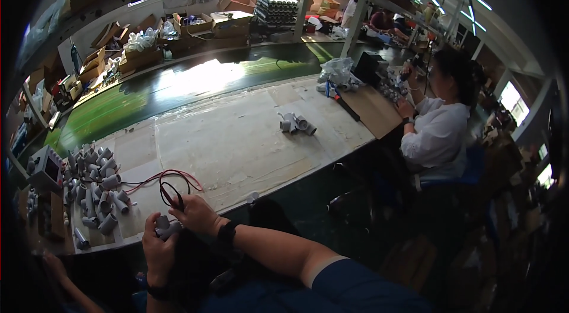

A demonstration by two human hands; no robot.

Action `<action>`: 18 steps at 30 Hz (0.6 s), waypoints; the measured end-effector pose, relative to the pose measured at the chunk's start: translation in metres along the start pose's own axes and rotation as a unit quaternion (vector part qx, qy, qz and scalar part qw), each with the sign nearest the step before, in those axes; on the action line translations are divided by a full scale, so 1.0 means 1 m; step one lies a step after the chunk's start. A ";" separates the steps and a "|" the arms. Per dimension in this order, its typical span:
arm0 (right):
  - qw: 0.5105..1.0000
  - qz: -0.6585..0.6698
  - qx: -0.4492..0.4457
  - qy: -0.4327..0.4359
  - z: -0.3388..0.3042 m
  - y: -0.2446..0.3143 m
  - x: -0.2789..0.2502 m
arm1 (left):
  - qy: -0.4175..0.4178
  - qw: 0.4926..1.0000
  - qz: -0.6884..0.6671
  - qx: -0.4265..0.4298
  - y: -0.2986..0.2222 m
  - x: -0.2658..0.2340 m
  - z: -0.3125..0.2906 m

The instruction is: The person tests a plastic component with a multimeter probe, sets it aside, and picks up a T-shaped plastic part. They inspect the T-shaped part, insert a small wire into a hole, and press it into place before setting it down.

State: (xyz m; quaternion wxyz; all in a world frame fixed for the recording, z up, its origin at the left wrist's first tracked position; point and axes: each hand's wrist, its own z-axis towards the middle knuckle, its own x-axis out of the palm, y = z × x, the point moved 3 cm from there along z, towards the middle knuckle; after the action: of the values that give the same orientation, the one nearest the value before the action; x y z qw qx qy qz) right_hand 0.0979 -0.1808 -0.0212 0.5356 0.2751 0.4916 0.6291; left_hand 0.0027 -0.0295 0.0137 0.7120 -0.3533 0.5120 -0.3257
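At the near edge of the table, my left hand [157, 254] is closed around a grey tube-shaped fitting [166, 226] with a short side branch. Close beside it, my right hand [198, 214] has its fingers pinched on the end of a red and black cable pair [168, 174]. The cables loop over the tabletop toward the left. What the tip of the pinched end touches is hidden by my fingers. To the left lies a pile of similar grey fittings [95, 185], and a few more grey fittings [296, 123] sit together farther off on the white tabletop.
A boxy meter with a screen [46, 168] stands behind the pile at the left. Beyond the white tabletop [207, 147] runs a green belt [142, 97]. At right, a person in white [441, 135] works by a cardboard sheet [370, 110]. Another person's arm [68, 280] shows at lower left.
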 end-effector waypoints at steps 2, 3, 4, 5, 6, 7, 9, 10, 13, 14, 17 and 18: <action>1.000 -0.005 0.005 0.003 -0.001 0.002 -0.001 | 0.001 1.000 0.005 -0.012 0.002 -0.003 -0.002; 1.000 -0.010 0.008 0.013 -0.001 0.003 0.000 | 0.008 1.000 0.011 -0.015 0.002 -0.004 -0.002; 1.000 -0.012 0.011 0.026 0.000 0.004 0.003 | 0.007 1.000 0.016 -0.009 0.001 -0.003 -0.001; 0.999 0.002 0.019 0.031 -0.001 0.003 0.008 | 0.003 1.000 0.024 -0.012 0.003 -0.006 -0.002; 1.000 0.005 0.018 0.014 0.000 0.003 0.007 | -0.004 0.999 0.034 -0.016 0.002 -0.011 -0.003; 1.000 0.011 0.017 0.002 0.001 0.001 0.007 | 0.010 0.999 0.035 -0.026 0.000 -0.011 -0.004; 0.999 0.001 0.023 0.033 0.004 -0.005 0.002 | 0.026 0.999 0.036 -0.022 0.004 -0.013 0.005; 1.000 0.022 -0.009 0.005 0.006 -0.011 0.000 | 0.035 0.999 0.037 -0.005 0.012 -0.018 0.010; 0.990 0.070 0.118 -0.023 0.003 0.003 -0.022 | 0.037 0.994 0.103 0.009 0.018 -0.032 0.030; 0.986 0.105 0.126 -0.030 0.003 0.002 -0.027 | 0.012 0.993 0.113 0.018 0.024 -0.036 0.037; 0.975 0.172 0.129 -0.057 0.004 -0.006 -0.023 | -0.042 0.975 0.214 0.042 0.037 -0.065 0.035; 0.977 0.161 0.132 -0.048 0.004 -0.007 -0.024 | -0.060 0.953 0.291 0.065 0.036 -0.068 0.040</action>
State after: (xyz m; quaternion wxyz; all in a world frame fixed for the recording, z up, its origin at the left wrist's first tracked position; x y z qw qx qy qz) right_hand 0.1112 -0.2023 -0.0220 0.4087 0.4491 0.4935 0.6227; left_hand 0.0265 0.0527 0.0262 0.8267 -0.1605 0.5268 -0.1155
